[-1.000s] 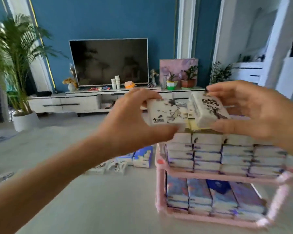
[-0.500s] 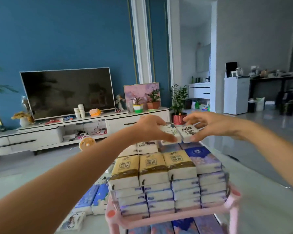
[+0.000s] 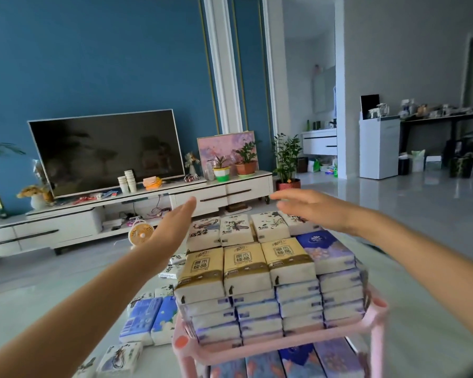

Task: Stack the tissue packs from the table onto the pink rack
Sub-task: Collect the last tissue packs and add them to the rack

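left hand [image 3: 172, 227]: mine, flat and empty, frame centre, just left of the stack;
right hand [image 3: 309, 208]: spread wide, hovering over white tissue packs [image 3: 239, 230];
pink rack [image 3: 273, 347]: stacked high, lower centre

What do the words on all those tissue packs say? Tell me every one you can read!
"原木纯品": in the framed box on each of the three gold packs at the front of the top layer.
Script above that box: too blurred to read.
Black writing on the white packs behind them: too blurred to read.
Logo on the dark blue pack beside the gold ones: lettering too small.
Print on the light blue packs on the table: too small.
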`<state>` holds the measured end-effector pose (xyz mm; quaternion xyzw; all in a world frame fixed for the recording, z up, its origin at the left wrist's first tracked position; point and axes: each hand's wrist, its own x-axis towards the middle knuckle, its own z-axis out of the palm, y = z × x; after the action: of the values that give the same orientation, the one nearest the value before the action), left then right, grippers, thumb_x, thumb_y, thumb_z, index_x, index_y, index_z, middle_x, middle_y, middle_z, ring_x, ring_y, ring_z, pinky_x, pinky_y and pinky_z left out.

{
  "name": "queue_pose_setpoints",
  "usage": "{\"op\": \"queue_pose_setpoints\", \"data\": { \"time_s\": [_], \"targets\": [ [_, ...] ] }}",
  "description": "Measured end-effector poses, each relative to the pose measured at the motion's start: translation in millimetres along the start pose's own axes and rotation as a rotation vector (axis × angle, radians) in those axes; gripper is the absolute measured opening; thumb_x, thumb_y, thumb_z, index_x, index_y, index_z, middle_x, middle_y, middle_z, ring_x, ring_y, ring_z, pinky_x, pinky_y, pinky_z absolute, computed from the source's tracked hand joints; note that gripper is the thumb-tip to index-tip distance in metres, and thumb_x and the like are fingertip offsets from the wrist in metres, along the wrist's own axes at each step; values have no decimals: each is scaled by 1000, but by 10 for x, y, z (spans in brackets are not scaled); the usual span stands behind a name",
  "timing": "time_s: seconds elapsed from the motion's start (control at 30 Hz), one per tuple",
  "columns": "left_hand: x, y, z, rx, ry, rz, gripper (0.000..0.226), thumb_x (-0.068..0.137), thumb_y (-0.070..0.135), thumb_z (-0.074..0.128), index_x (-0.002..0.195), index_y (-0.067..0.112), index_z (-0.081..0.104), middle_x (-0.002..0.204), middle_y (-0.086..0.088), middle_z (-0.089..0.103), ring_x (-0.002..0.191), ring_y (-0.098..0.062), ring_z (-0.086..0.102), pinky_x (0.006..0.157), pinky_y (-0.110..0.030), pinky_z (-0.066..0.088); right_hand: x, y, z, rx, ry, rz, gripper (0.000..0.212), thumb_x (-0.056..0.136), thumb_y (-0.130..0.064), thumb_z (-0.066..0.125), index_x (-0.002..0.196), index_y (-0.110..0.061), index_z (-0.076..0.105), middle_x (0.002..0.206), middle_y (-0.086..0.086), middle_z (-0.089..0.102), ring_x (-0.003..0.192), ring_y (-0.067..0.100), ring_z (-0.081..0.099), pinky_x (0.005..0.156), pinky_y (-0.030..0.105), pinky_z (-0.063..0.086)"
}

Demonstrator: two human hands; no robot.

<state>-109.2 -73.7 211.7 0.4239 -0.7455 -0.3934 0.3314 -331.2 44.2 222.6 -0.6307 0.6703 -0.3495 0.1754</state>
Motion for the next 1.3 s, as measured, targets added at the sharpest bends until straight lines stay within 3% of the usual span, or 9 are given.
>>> {"op": "queue_pose_setpoints", "data": {
  "time_s": [0.23,0.37,0.47,0.7,0.77,0.87,0.97,1.1,1.3],
  "targets": [
    [-56,73,168,-65,-87,-103,55,96,50,33,138,16,38,140,-8,43,126,-26,42,109,-39,29,62,-44,138,-237,-123,-41,51,97,-40,35,145,-24,30,154,-5,19,140,8,20,95,10,15],
    [-95,158,222,75,-102,-51,45,98,41,34,136,17,39,128,-6,48,73,-5,44,72,-25,37,37,-65,145,-278,-129,-54,52,97,-41,34,145,-21,30,152,-5,26,138,10,25,103,15,18],
    [-91,162,224,128,-87,-77,53,96,43,38,144,22,28,140,-4,41,68,-4,41,55,-21,33,36,-70,155,-308,-123,-49,53,96,-45,34,144,-23,31,152,-5,28,138,10,27,111,24,20],
    [-83,173,226,158,-117,-82,57,95,45,40,144,21,26,142,-5,38,76,-6,45,57,-20,36,41,-67,167,-306,-126,-38,53,96,-44,34,144,-22,31,151,-5,28,138,10,27,110,24,20],
    [-80,156,232,134,-121,-58,59,95,49,36,146,21,22,146,-4,33,102,-15,49,77,-27,43,31,-68,162,-284,-133,-40,52,96,-44,33,144,-23,31,151,-5,28,139,11,24,107,22,18],
    [-65,89,202,-38,-63,-32,64,94,56,29,147,22,19,153,-4,23,136,-26,27,110,-42,23,7,-82,75,-9,11,-28,51,96,-46,31,142,-25,36,147,-9,34,137,11,27,99,23,21],
    [-66,12,152,-189,-8,-78,61,94,56,29,144,21,27,151,-4,27,138,-24,25,112,-42,18,7,-7,-63,202,244,7,43,98,-40,36,135,-21,46,140,-4,46,130,12,39,105,29,27],
    [-102,-39,156,-258,-26,-138,61,93,56,33,142,20,31,148,-9,34,135,-29,31,113,-46,23,-69,76,-4,3,111,133,48,100,-39,32,139,-13,40,125,-6,54,133,17,36,105,29,26],
    [-149,14,213,-98,-49,-127,58,96,53,25,142,18,30,145,-10,36,131,-29,35,110,-40,24,-87,55,64,-86,78,129,42,100,-31,35,139,-17,40,145,-1,40,129,12,37,94,19,27]
  ]
}}
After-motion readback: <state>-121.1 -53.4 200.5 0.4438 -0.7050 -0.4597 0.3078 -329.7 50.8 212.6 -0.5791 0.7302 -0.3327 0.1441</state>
